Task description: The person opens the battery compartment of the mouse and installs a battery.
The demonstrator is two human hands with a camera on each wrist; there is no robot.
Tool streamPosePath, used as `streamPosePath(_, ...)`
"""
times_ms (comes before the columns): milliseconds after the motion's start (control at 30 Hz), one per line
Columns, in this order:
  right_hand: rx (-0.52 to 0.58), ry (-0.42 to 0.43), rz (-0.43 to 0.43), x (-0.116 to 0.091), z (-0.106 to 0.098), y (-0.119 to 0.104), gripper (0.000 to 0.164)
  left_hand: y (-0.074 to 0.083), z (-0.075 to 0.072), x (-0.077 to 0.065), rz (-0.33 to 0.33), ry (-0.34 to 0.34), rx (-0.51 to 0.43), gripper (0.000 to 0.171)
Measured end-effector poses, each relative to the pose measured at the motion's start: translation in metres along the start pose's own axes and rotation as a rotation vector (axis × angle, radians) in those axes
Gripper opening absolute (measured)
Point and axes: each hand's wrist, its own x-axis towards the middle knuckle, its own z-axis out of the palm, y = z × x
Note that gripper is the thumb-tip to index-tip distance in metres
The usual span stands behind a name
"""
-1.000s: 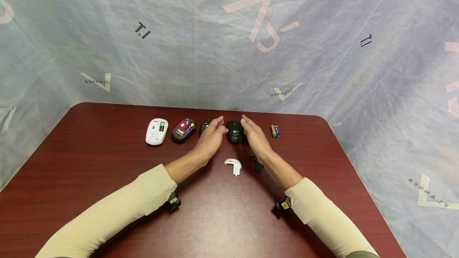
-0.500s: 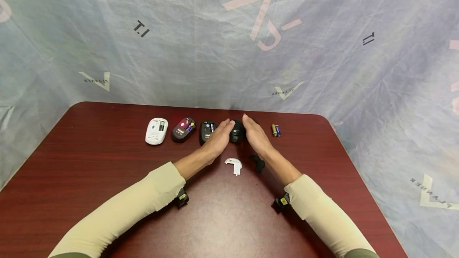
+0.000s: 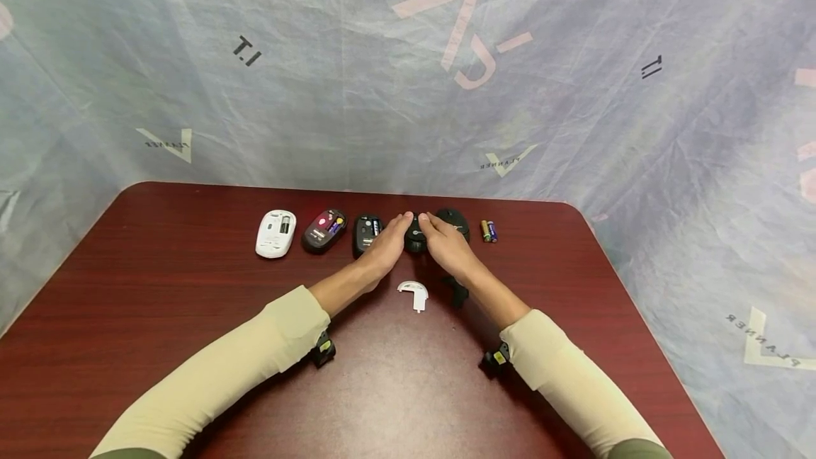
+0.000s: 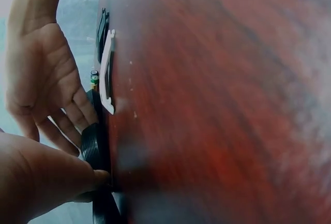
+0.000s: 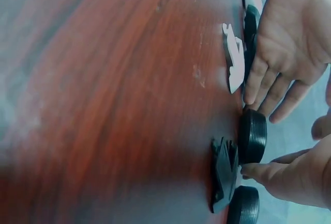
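Observation:
A black computer mouse (image 3: 416, 238) lies top side up at the far middle of the table, partly hidden between the two hands. My left hand (image 3: 384, 248) stands on edge along its left side, fingers straight. On the mouse's other side my right hand (image 3: 450, 250) mirrors it, fingers extended, fingertips close at the mouse. Both wrist views show the ribbed end of this mouse (image 4: 93, 149) flanked by the hands. Beyond the right hand sits a second black mouse (image 3: 454, 217), partly covered by it. Near the right wrist lies a black battery cover (image 5: 223, 175).
Left of the hands, three mice lie bottom up with batteries showing: a white one (image 3: 276, 234), a dark one with a red light (image 3: 324, 231) and a black one (image 3: 365, 232). A white battery cover (image 3: 414, 295) lies in front. Two batteries (image 3: 488, 231) are at right.
My left hand has moved right to the mouse's side, uncovering the black upturned mouse. The right hand has shifted left towards the mouse, and the second black mouse now shows behind it.

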Motion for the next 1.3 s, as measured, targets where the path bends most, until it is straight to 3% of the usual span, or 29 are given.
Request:
streamPosePath(167, -0.021, -0.008, 0.014, 0.013, 0.004, 0.015, 0.080, -0.002, 0.000, 0.000, -0.015, -0.038, 0.006, 0.081)
streamPosePath(300, 0.014, -0.012, -0.026, 0.003, 0.002, 0.006, 0.076, -0.002, 0.000, 0.001, -0.012, -0.024, 0.014, 0.077)
streamPosePath(433, 0.058, -0.018, -0.075, -0.003, 0.000, 0.005, 0.082, -0.002, 0.000, -0.001, 0.009, -0.021, 0.021, 0.072)
streamPosePath(733, 0.078, 0.067, -0.119, -0.011, -0.009, 0.015, 0.075, -0.007, -0.011, -0.009, 0.123, -0.118, -0.035, 0.095)
streamPosePath(867, 0.086, 0.083, -0.141, -0.014, -0.011, 0.014, 0.070, -0.009, -0.018, -0.013, 0.154, -0.095, -0.006, 0.092)
streamPosePath(1067, 0.060, 0.068, -0.177, -0.022, -0.014, 0.010, 0.063, -0.008, -0.026, -0.019, 0.238, -0.014, 0.127, 0.068)
streamPosePath(1167, 0.018, 0.057, -0.203, -0.027, -0.015, 0.009, 0.058, -0.007, -0.029, -0.023, 0.240, 0.024, 0.173, 0.060)
streamPosePath(1300, -0.024, 0.049, -0.241, -0.036, -0.018, 0.007, 0.052, -0.006, -0.034, -0.028, 0.233, 0.019, 0.210, 0.055)
